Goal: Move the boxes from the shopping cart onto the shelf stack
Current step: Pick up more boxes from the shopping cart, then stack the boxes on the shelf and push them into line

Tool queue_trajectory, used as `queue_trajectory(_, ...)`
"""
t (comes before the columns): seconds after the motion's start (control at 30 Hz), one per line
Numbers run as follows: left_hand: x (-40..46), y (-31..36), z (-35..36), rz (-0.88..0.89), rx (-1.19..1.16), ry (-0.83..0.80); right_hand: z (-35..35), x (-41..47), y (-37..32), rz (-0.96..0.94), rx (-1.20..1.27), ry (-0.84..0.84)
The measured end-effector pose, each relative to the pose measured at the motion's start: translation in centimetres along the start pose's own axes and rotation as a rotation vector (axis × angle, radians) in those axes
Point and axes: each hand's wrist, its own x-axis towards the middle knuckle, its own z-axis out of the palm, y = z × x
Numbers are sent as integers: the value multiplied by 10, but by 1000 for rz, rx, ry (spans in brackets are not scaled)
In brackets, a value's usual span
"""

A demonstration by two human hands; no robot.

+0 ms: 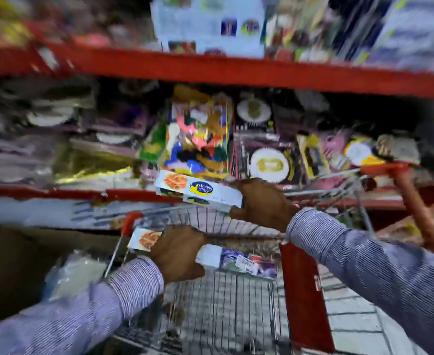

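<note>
My right hand (263,202) is shut on the right end of a long white wrap box (198,190) with a blue and yellow logo, held level above the wire shopping cart (226,303), in front of the red shelf edge (69,193). My left hand (178,249) grips the middle of a second long white box (210,256), lower down over the cart's near end. Food pictures show on the left ends of both boxes. The whole view is blurred.
Red shelving (236,70) runs across, packed with party goods, paper plates and a colourful packet (198,139). The cart's red handle (415,201) rises at right and its red side panel (303,290) stands below. A clear plastic bag (74,272) lies at lower left.
</note>
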Motion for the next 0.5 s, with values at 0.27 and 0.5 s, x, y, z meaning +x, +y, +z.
queue_trajectory(0.27,-11,16,-188,-35,154,289,-198,6,-31,-93,-88,250)
queue_trajectory(0.5,11,18,-298,-57,111,378,-288,39,-20,-109,-68,363)
